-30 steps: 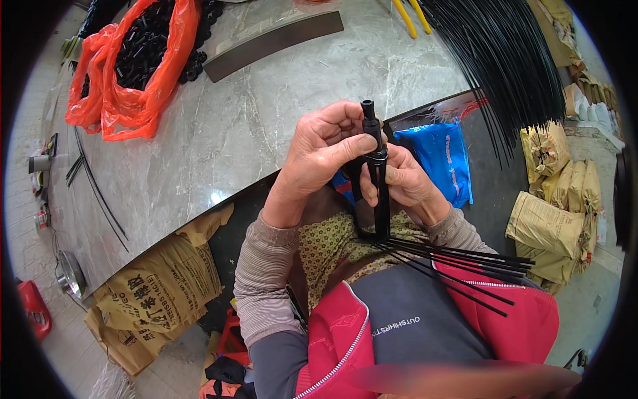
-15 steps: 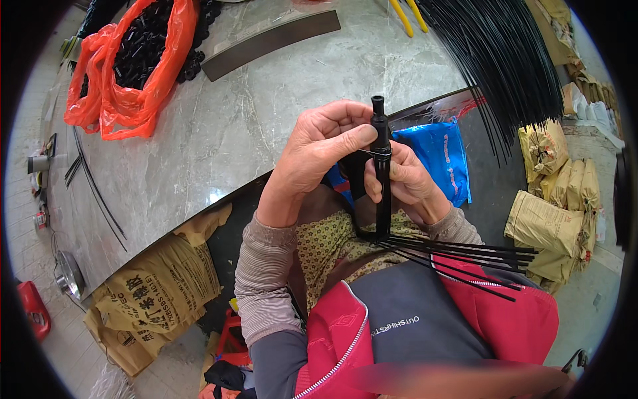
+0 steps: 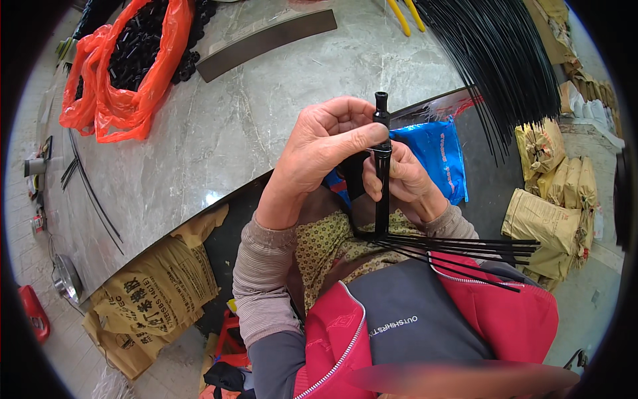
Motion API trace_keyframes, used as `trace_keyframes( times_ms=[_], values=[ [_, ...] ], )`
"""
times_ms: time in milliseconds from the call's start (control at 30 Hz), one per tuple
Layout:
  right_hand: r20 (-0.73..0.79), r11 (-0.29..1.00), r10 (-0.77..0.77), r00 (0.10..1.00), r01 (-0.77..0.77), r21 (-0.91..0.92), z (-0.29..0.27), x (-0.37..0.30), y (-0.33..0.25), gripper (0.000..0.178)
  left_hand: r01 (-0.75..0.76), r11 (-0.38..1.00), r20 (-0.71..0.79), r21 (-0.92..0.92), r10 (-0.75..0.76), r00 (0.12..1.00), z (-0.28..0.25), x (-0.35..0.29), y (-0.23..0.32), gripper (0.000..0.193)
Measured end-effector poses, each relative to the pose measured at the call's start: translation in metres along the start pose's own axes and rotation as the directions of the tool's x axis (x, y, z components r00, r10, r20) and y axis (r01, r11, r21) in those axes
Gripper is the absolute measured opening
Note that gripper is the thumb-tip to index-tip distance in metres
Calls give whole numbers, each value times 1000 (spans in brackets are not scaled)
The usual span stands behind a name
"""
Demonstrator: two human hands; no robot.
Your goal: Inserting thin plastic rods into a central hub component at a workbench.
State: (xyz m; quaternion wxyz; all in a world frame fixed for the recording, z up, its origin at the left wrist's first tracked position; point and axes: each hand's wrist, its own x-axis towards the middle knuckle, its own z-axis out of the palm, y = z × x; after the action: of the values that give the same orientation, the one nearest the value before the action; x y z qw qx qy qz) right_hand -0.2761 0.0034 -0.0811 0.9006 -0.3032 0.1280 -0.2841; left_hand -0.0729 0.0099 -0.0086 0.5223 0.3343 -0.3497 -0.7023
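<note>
Upright between my hands stands a black plastic tube (image 3: pixel 381 206) with a narrow flared top. Where the top meets the lower part, a thin shiny loop that looks like wire goes around it. From the tube's lower end several thin black strips (image 3: pixel 465 249) fan out to the right over my lap. My left hand (image 3: pixel 329 143) is closed at the upper part, its thumb lying across the tube and its other fingers curled behind. Just below the loop, my right hand (image 3: pixel 407 174) grips the tube from the right, fingers bent and thumb near the loop.
On the grey marbled table (image 3: pixel 266 113) lie an orange plastic bag (image 3: pixel 143 110) of small black parts, a curved dark strip (image 3: pixel 266 46), yellow-handled tool (image 3: pixel 407 16) and long black rods (image 3: pixel 498 60). A blue packet (image 3: pixel 432 156) lies beyond my right hand. Brown sacks (image 3: pixel 541 219) stand at right.
My left thumb has slid a little to the right, over the front of the tube. My right hand keeps its grip, and the strips stay nearly in place.
</note>
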Motion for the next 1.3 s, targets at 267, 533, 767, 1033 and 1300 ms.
trace_keyframes(
  times_ms=[267,533,767,1033,1300],
  values=[
    [-99,998,13,995,-18,-54,13,2,-2,27,46,993,20,109,-49,999,-1,1,3,18],
    [54,997,-45,998,41,64,-5,-1,0,32,41,999,-18,27,-41,999,-2,-2,0,18],
    [-8,998,-35,999,35,47,-2,-2,-5,19,-51,999,-82,-5,50,995,6,-15,-10,17],
    [-61,1000,-21,998,21,2,7,0,-5,22,-69,990,-142,125,86,986,12,-7,6,18],
    [-57,996,-36,998,31,-82,3,-4,-5,28,-93,943,0,318,98,995,8,13,0,18]
  ],
)
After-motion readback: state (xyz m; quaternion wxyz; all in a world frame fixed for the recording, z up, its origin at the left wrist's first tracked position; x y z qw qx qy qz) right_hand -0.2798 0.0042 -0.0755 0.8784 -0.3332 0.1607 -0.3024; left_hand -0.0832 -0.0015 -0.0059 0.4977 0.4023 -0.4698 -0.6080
